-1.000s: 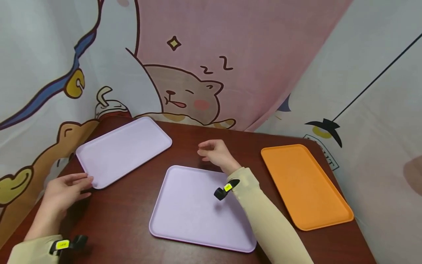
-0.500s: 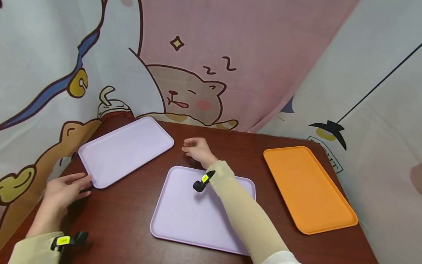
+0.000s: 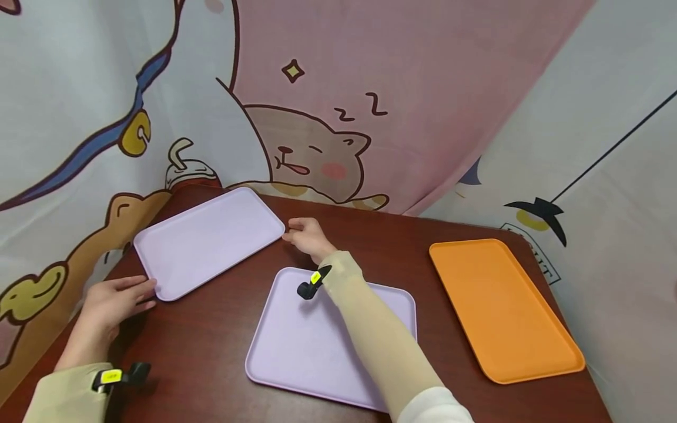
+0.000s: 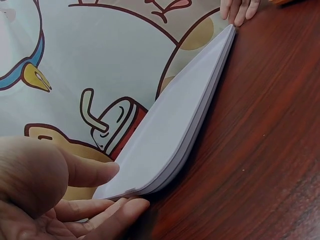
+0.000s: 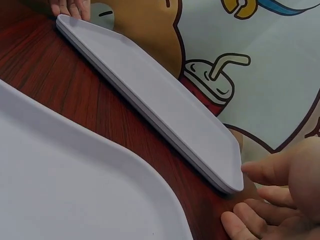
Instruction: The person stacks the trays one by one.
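Note:
At the left back of the table, a light purple rectangular tray [image 3: 211, 241] lies at a slant; both wrist views show layered rims at its side, like stacked trays. My left hand [image 3: 117, 299] holds its near-left corner, thumb [image 4: 97, 171] over the rim and fingers [image 4: 117, 215] along the outer edge below. My right hand [image 3: 309, 237] is at the far-right corner, its thumb [image 5: 267, 169] at the rim and its fingers [image 5: 255, 217] loosely bent outside and below it. The right forearm crosses above a larger light purple tray [image 3: 301, 346], hiding part of it.
An orange tray [image 3: 502, 311] lies on the right side of the dark brown table [image 3: 195, 358]. Cartoon-printed cloth [image 3: 423, 88] hangs along the back and both sides, close to the table's edges.
My right hand has moved left from above the table's middle to the slanted tray's right corner. The left hand stays at its corner. The whole view has shifted slightly.

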Motion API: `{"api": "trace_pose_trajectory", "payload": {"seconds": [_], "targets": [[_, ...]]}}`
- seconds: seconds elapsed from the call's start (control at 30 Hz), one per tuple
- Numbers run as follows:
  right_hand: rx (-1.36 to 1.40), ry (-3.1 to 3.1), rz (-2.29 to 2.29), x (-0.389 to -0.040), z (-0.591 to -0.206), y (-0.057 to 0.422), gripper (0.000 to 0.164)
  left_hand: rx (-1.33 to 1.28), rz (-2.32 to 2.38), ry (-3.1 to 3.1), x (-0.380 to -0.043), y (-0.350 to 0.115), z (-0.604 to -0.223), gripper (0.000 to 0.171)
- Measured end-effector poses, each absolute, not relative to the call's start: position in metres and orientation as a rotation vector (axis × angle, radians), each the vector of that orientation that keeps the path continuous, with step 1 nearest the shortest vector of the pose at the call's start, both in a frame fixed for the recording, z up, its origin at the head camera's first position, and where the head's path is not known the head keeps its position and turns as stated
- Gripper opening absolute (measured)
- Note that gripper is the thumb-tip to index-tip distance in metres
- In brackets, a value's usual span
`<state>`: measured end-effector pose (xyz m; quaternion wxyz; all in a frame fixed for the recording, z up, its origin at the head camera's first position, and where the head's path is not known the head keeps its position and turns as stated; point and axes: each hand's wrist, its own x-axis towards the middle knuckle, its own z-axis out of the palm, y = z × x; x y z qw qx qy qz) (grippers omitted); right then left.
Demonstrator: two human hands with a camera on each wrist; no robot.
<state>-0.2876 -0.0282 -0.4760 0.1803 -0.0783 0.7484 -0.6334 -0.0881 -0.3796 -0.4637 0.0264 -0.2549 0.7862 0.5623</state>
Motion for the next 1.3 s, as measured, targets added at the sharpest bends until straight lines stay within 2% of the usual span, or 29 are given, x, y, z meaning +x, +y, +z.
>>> {"api": "trace_pose_trajectory", "payload": {"seconds": [0.2,0.5,1.3], "targets": [[-0.249,2.113,-1.743,-0.291,-0.478,-0.031,0.064,-0.767,1.765,2.420,-0.091,-0.381,-0.465,0.066],[-0.267,2.130,-1.709,-0.291,-0.477,-0.033,0.063,-0.740,1.740,2.436,-0.093,-0.381,-0.465,0.063],[-0.112,2.061,-1.844,-0.281,-0.475,-0.026,0.044,-0.766,1.498,2.516,-0.094,-0.382,-0.461,0.074]]}}
